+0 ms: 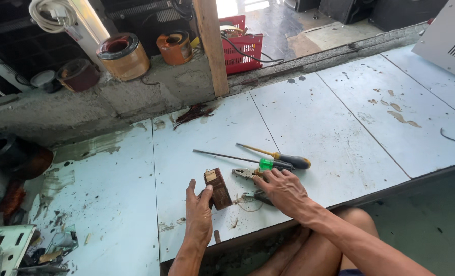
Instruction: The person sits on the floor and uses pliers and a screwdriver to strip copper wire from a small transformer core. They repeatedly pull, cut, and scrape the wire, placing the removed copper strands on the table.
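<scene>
My left hand (199,210) rests on the pale tiled floor and holds a small brown block-shaped part (218,188) upright by its side. My right hand (284,190) lies flat just to its right, fingers spread over the handles of a pair of pliers (245,173), whose metal jaws stick out toward the block. Beyond the hands lie two screwdrivers: one with a green handle (264,163) and a long thin shaft, one with a yellow-and-black handle (294,161).
A low concrete ledge (110,102) runs along the back with copper wire coils (123,55), a wooden post (213,46) and a red basket (242,48). Scrap metal and debris (23,248) lie at bottom left. A grey vented panel (449,38) stands top right.
</scene>
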